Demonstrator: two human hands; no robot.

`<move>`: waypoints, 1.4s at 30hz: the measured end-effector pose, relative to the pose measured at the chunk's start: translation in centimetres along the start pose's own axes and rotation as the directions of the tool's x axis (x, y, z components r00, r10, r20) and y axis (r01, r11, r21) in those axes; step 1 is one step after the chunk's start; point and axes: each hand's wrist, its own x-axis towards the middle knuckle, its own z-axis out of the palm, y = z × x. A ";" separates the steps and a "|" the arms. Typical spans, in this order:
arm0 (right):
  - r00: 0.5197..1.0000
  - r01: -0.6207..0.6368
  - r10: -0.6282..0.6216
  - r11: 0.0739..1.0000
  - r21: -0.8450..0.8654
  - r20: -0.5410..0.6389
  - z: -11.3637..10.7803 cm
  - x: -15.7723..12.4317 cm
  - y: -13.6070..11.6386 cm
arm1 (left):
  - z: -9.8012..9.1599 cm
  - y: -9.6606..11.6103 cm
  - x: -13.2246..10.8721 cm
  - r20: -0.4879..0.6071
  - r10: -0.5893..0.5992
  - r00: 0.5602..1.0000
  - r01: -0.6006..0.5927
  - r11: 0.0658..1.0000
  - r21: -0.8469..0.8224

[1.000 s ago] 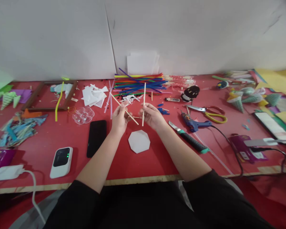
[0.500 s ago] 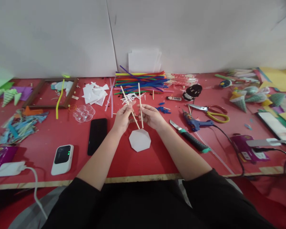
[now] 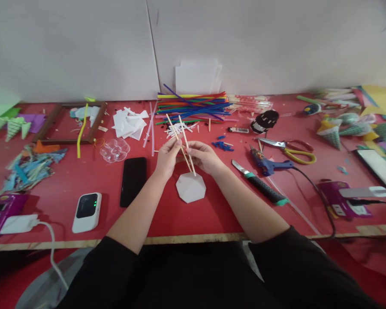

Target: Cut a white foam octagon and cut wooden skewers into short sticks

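Observation:
My left hand [image 3: 167, 159] pinches a thin pale stick, and my right hand [image 3: 205, 157] pinches a second one like it. The left stick [image 3: 170, 122] and the right stick [image 3: 183, 131] slant up and away from me, close together, with their lower ends near each other. Just below those ends lies a white octagonal card [image 3: 191, 189] on the red table. Whether the tips touch the card I cannot tell. Some fingers of both hands are hidden behind the sticks and palms.
Pipe cleaners [image 3: 193, 105] in many colours lie at the back. On the right are a utility knife [image 3: 260, 184], a glue gun [image 3: 270, 165] with its cord and scissors [image 3: 289, 148]. On the left, a black phone [image 3: 133, 182] and a white device [image 3: 87, 212] lie near the front edge [image 3: 193, 238].
The upper ends of the two sticks have come closer together, the right one tilting left. The camera view has shifted slightly.

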 end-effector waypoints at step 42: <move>0.761 -0.601 -0.444 -0.204 -0.773 -0.474 -22.5 -9.1 -15.8 | -0.8 5.9 -6.0 -0.046 0.026 0.999 -0.028 0.998 -0.061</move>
